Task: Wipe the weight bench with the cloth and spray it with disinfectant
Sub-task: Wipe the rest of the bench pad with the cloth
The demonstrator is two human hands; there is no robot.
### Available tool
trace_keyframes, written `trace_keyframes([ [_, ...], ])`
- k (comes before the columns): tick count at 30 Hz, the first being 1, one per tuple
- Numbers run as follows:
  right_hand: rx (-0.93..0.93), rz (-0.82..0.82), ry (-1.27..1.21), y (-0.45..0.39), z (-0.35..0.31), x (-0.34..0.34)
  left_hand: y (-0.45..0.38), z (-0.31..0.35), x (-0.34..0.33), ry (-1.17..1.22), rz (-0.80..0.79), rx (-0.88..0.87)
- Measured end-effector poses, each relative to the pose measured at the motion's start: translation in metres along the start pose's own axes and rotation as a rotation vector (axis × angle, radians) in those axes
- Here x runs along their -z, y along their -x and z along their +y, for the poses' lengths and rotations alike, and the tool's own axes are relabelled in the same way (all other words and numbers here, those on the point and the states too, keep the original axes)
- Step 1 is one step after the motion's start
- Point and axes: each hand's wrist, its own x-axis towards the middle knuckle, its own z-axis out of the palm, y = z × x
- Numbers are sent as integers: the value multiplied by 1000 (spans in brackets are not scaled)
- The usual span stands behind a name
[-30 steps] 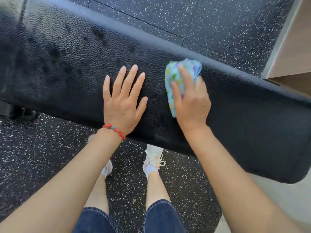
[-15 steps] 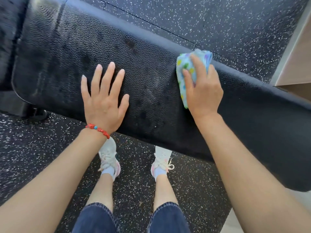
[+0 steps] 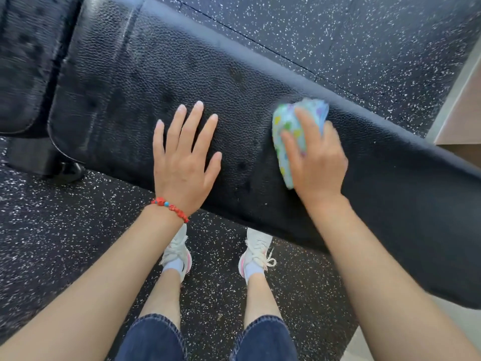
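A long black textured weight bench pad (image 3: 125, 82) runs diagonally from upper left to lower right, with dark damp spots on it. My left hand (image 3: 184, 160) lies flat on the pad, fingers spread, a red bead bracelet on its wrist. My right hand (image 3: 316, 162) presses a folded light-blue cloth with coloured dots (image 3: 286, 131) against the pad near its far edge, fingers over the cloth. No spray bottle is in view.
A second black pad (image 3: 23, 61) adjoins the bench at upper left, with a black frame foot (image 3: 52, 162) below it. Speckled black rubber flooring (image 3: 351, 35) lies all around. My white shoes (image 3: 256, 252) stand close under the bench. A pale wall or cabinet edge (image 3: 458, 113) is at right.
The view has shifted, showing more of the bench's left end. My right hand with the cloth has slid a little along the pad, now blurred by motion. My left hand stays flat.
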Motion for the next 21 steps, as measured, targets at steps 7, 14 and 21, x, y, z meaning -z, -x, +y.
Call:
trace_keyframes([
  [7, -233, 27, -65, -7, -37, -5, -13, -49, 12, -22, 61, 130],
  [14, 31, -84, -153, 64, -75, 8, -19, -74, 13, -47, 40, 124],
  [21, -94, -20, -49, -26, -67, -18, -19, -75, 12, -40, 60, 112],
])
